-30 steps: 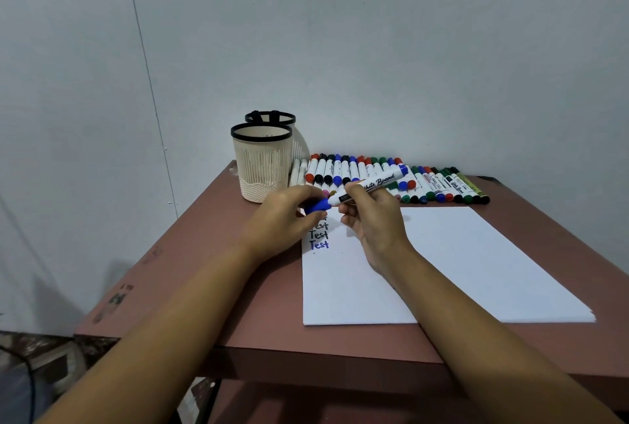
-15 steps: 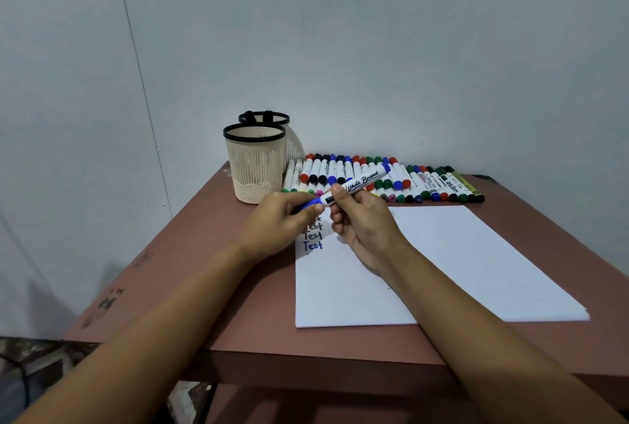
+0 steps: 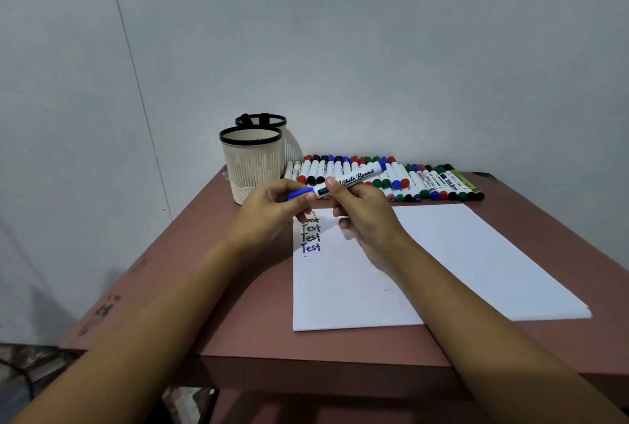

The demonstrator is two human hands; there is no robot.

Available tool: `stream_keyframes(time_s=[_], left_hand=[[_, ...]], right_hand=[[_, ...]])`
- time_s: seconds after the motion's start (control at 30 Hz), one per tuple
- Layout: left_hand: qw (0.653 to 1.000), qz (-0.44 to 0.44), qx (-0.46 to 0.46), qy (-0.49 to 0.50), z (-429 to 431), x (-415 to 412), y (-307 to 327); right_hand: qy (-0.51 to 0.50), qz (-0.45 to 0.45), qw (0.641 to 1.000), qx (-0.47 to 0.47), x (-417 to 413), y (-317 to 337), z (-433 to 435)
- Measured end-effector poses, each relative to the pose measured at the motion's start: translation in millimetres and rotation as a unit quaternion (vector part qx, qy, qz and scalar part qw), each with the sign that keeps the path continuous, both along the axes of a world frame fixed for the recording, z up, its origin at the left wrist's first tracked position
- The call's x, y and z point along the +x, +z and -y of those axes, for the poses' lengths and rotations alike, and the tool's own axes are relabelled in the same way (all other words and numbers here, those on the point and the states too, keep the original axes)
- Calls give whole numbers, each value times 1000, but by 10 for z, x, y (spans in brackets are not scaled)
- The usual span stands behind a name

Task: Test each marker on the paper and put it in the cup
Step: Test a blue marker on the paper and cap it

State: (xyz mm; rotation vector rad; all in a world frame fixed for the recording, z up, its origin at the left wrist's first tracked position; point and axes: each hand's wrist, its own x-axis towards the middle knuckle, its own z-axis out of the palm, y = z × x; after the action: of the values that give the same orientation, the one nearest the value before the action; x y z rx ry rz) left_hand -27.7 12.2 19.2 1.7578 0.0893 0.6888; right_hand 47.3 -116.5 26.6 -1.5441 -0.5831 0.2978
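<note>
A blue whiteboard marker (image 3: 354, 178) is held level above the top left of the white paper (image 3: 452, 260). My right hand (image 3: 364, 216) grips its white barrel. My left hand (image 3: 272, 211) pinches its blue cap (image 3: 299, 193), which sits on the marker's left end. Several "Test" words (image 3: 310, 237) in black and blue run down the paper's left edge. The cream cup (image 3: 252, 166) with a black rim stands just behind my left hand. A row of several capped markers (image 3: 391, 178) lies along the wall behind the paper.
A second black-rimmed cup (image 3: 269, 121) stands behind the first one, with dark marker ends showing at its rim. The brown table (image 3: 190, 280) ends close to the left of the cups and at the near edge. A grey wall rises right behind the markers.
Both hands have kept hold of the marker and its cap and stayed above the paper's top left corner. The view has shifted slightly.
</note>
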Motion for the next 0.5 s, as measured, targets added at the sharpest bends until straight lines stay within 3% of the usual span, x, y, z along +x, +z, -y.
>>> stream_keyframes(time_s=[0.13, 0.2, 0.27, 0.37, 0.5], left_hand=[[996, 46, 8, 75, -45, -69, 135], [989, 60, 46, 127, -95, -73, 239], [975, 67, 114, 179, -164, -50, 420], [944, 76, 203, 249, -347, 61, 747], [906, 45, 276, 317, -756, 320, 1119]], right_hand=[[-51, -35, 998, -16, 36, 74, 42], [-96, 69, 990, -81, 49, -10, 73], [-102, 245, 933, -244, 85, -144, 83], [-53, 342, 843, -411, 102, -280, 72], [-45, 364, 823, -433, 104, -294, 48]])
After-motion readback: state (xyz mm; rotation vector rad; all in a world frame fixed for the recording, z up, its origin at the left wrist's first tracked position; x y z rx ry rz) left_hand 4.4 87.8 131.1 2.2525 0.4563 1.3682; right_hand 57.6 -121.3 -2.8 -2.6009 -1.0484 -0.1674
